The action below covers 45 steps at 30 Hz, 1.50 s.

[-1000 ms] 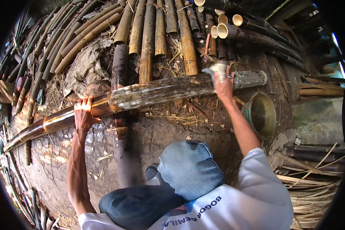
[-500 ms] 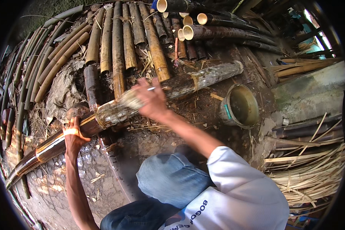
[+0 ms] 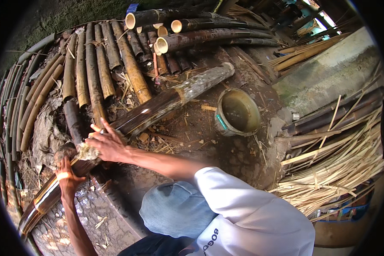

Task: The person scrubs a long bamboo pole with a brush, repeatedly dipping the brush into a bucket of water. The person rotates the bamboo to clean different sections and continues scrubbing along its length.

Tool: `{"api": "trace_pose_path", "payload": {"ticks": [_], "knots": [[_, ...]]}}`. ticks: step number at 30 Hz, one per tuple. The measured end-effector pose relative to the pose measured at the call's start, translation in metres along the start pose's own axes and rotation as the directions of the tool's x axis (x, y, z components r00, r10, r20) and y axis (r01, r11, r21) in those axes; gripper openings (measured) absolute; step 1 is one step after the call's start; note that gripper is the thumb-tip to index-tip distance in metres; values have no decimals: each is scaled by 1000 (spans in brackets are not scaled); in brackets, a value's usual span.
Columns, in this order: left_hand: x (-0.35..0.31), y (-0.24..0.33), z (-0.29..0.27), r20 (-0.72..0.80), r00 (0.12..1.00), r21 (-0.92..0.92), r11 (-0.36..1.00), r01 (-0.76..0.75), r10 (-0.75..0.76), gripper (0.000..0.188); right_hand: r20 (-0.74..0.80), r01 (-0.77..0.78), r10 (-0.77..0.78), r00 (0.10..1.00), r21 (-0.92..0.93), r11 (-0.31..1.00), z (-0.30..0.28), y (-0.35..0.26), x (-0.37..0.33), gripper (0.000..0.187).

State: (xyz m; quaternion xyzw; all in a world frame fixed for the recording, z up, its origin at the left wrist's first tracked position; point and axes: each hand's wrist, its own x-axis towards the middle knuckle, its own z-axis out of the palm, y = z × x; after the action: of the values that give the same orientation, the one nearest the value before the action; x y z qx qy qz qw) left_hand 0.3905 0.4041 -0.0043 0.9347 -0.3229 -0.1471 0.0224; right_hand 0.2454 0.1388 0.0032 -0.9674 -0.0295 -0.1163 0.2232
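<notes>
A long, thick bamboo pole [image 3: 147,112] lies slantwise before me, wet and dark in its middle and whitish, crusted toward its far right end. My left hand [image 3: 68,176] is wrapped over the pole's lower left part, thumb toward me. My right hand [image 3: 109,144] presses a pale, fibrous scrubbing wad [image 3: 89,152] down onto the pole, a short way right of the left hand. Some of its fingers stick up from the wad. Both hands hide the pole's surface beneath them. Under the pole runs a dark crosswise bamboo piece [image 3: 74,121].
A grey bucket [image 3: 219,121] of murky water stands right of the pole. Several cut bamboo lengths [image 3: 102,68] lie in rows behind, thicker poles [image 3: 205,40] at the back. Split bamboo strips [image 3: 328,166] are heaped at right beside a low concrete wall [image 3: 324,68].
My right hand has slid the wad down-left along the pole, close to my left hand. The pole's middle stretch shows dark and wet where it was whitish. The view has shifted right.
</notes>
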Motion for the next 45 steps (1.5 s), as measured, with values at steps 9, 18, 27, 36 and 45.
{"api": "trace_pose_path", "payload": {"ticks": [9, 18, 27, 36, 45], "knots": [[15, 11, 21, -96, 991, -36, 995, -96, 92, 138, -333, -597, 508, 794, -276, 753, -134, 203, -104, 47], [23, -10, 18, -122, 971, -52, 976, -211, 203, 136, -59, 59, -68, 996, -134, 989, -12, 22, -9, 57], [14, 23, -18, -26, 994, -47, 993, -110, 109, 123, -398, -679, 636, 661, 42, 733, -215, 258, -170, 44], [10, 31, -30, -14, 998, -112, 992, -64, 63, 117, -327, -988, 937, 120, -132, 80, -225, 406, -474, 55], [13, 23, -23, 26, 999, 0, 1000, -20, 20, 138, 1, -355, 983, 182, 933, 65, -234, 340, -372, 45]]}}
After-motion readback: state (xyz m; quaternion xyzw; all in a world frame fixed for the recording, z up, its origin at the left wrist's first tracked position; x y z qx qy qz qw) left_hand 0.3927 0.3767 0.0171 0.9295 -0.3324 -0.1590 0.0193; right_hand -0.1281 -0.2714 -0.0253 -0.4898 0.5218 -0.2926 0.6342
